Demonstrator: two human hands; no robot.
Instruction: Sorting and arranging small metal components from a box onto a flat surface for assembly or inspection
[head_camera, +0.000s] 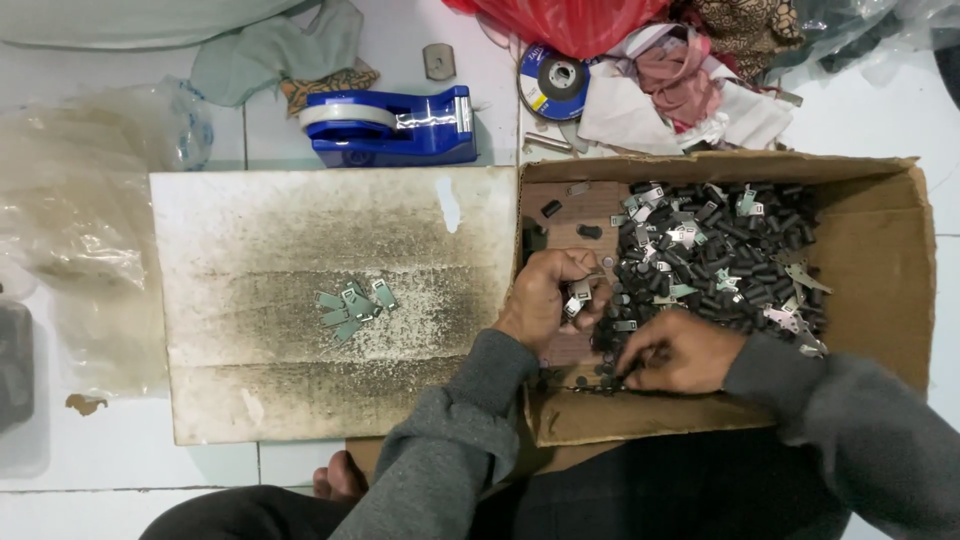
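sorting seems under way: the left hand (545, 295) clutches a few small metal clips (578, 296) over the cardboard box (880, 250), the right hand (680, 352) pinches at the black pieces (735, 255), so the next move likely needs a careful pluck toward the clip pile (350, 305) on the board (250, 240).

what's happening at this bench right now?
A person sits over a cardboard box of small black parts mixed with flat metal pieces. The left hand holds a few metal pieces over the box; the right hand picks among the black parts. A small pile of metal tabs lies on the dirty white board.
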